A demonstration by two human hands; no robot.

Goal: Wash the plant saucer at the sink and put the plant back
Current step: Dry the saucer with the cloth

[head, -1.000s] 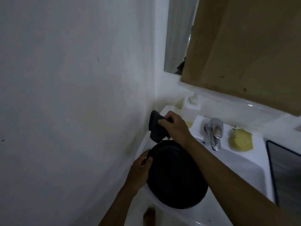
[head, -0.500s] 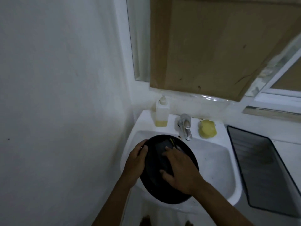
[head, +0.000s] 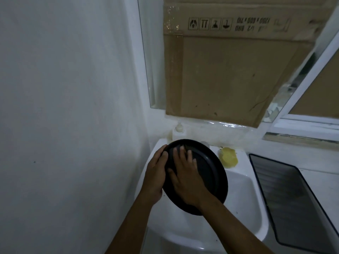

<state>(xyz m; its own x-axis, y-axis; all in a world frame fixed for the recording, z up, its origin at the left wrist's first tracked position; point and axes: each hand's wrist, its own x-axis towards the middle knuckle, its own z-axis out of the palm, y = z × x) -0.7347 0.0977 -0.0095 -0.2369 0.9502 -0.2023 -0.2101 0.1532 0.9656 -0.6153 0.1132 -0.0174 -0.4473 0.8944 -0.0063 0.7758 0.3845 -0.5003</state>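
Observation:
The black round plant saucer [head: 211, 173] is held tilted above the white sink [head: 244, 198], its hollow side facing me. My left hand [head: 156, 173] grips the saucer's left rim, thumb over the edge. My right hand [head: 187, 176] lies flat against the inner face, fingers spread, pressing the dark scrub pad, which is hidden under the palm. The plant itself is not in view.
A soap bottle [head: 178, 130] and a yellow sponge [head: 228, 157] sit on the sink's back ledge; the saucer hides most of the tap. A dark ribbed tray [head: 286, 198] lies on the counter at right. Cardboard [head: 229, 70] covers the mirror. A white wall stands close on the left.
My right hand brought the dark pad from the sink's left corner down onto the saucer. The saucer has been lifted and tilted higher, now covering the tap.

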